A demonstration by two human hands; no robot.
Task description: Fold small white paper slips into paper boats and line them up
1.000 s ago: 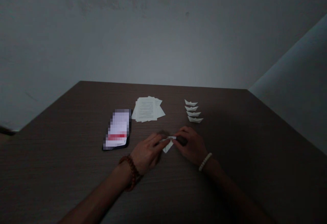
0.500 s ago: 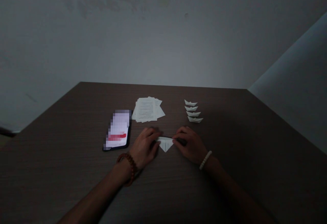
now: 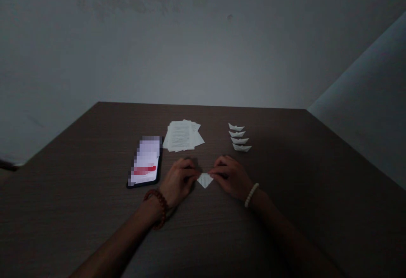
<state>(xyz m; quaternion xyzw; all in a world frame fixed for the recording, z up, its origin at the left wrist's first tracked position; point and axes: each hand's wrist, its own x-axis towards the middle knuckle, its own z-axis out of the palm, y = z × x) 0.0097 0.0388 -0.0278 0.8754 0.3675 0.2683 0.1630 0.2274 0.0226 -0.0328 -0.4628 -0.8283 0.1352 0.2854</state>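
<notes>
A small folded piece of printed paper [image 3: 205,180] lies on the table between my hands, its point facing me. My left hand [image 3: 179,180] pinches its left corner, thumb and fingers closed together. On the other side, my right hand [image 3: 231,177] grips the upper right corner between thumb and fingertips. Fingertips cover both ends of the paper's top edge. Beyond my right hand stand several white paper boats [image 3: 242,147] in a column. Past my left hand lies a loose stack of printed paper sheets [image 3: 181,136].
A phone [image 3: 144,161] with a lit, blurred screen rests left of my left hand. The dark wooden table [image 3: 203,244] reaches back to a grey wall [image 3: 203,58]. Beaded bracelets circle both wrists.
My right hand has shifted slightly left, closer to my left hand. Less of the folded paper's top edge shows between them, and the paper looks narrower.
</notes>
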